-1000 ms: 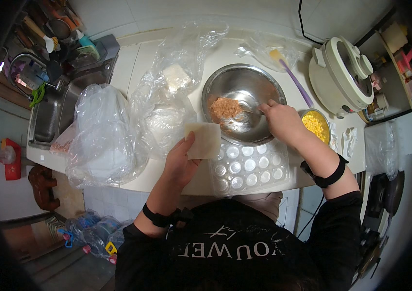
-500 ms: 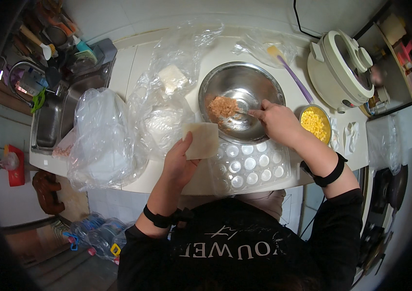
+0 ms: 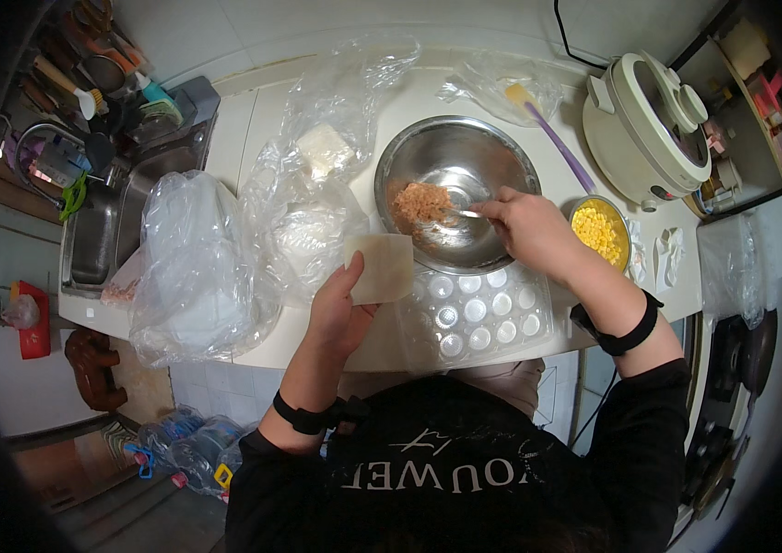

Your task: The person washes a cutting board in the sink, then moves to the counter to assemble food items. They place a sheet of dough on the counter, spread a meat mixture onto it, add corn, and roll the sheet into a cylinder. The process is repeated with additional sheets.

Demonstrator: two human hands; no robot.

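My left hand [image 3: 336, 309] holds a pale square dough wrapper [image 3: 384, 269] just in front of a steel mixing bowl [image 3: 511, 166]. A clump of pinkish-brown minced filling [image 3: 421, 202] lies in the bowl's left part. Over the bowl's right rim, my right hand [image 3: 534, 226] grips the handle of a metal utensil [image 3: 466, 214]; its working end is at the filling, and I cannot tell its kind. Left of the bowl, a stack of more pale wrappers [image 3: 325, 152] rests on clear plastic bags. A small bowl of yellow corn kernels [image 3: 597, 232] stands beyond my right wrist.
Below the bowl, a clear plastic tray with round wells [image 3: 475, 323] reaches the counter edge. A plastic-wrapped white bundle [image 3: 190, 267] sits by the sink [image 3: 92, 235]. A purple-handled spatula [image 3: 561, 152] lies before a cream electric cooker [image 3: 640, 138]. Plastic bottles [image 3: 193, 442] stand on the floor.
The view has shifted very slightly. My right hand and its utensil have moved a touch within the bowl; my left hand keeps the wrapper in nearly the same place.
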